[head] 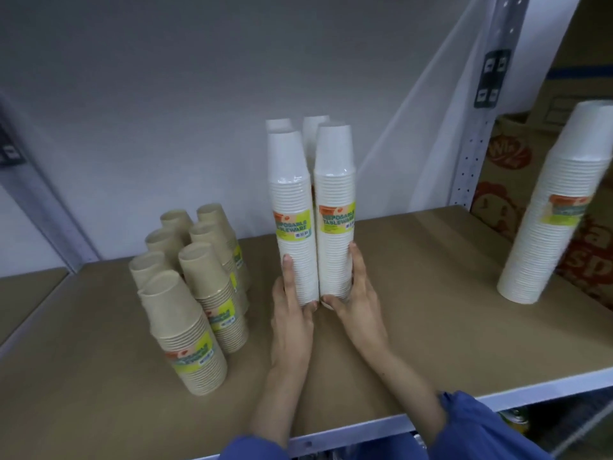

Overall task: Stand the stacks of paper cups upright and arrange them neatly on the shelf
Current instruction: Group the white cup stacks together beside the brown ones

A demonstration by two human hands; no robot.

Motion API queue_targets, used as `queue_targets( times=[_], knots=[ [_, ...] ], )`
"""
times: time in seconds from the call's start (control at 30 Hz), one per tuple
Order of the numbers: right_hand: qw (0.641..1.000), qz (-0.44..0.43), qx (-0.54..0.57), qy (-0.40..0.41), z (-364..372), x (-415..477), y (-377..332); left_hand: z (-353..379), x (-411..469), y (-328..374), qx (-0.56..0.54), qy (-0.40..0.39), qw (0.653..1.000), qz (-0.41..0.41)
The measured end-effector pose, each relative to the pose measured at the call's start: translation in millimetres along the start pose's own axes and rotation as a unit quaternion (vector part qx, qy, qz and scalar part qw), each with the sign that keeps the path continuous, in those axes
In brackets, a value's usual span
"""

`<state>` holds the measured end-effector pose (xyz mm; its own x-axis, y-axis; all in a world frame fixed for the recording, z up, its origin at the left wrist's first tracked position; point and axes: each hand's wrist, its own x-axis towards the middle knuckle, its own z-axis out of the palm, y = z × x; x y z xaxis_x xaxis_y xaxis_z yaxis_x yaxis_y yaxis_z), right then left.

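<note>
Two tall white cup stacks stand upright side by side mid-shelf, each with a yellow-green label. My left hand (292,307) grips the base of the left white stack (290,194). My right hand (356,293) grips the base of the right white stack (335,194). Two more white stacks (313,127) stand right behind them, mostly hidden. Another white stack (557,207) stands alone at the right end of the shelf. Several brown cup stacks (195,293) stand upright in two rows at the left.
The brown shelf board (431,310) has a pale metal front edge (497,398). A perforated metal upright (477,134) rises at the right, with printed cardboard boxes (504,180) beyond it. A grey wall closes the back.
</note>
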<state>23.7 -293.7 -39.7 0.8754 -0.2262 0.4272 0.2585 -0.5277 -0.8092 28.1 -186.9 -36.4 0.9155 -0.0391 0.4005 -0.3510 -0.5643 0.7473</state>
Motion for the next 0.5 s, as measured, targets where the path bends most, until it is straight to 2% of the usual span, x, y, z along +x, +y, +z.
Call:
queue_targets(
  times=[0.5],
  knots=[
    [1.0, -0.001, -0.011, -0.027, 2.0, 7.9, 7.8, 0.4, 4.0, 4.6, 0.018, 0.008, 1.0, -0.016]
  ],
)
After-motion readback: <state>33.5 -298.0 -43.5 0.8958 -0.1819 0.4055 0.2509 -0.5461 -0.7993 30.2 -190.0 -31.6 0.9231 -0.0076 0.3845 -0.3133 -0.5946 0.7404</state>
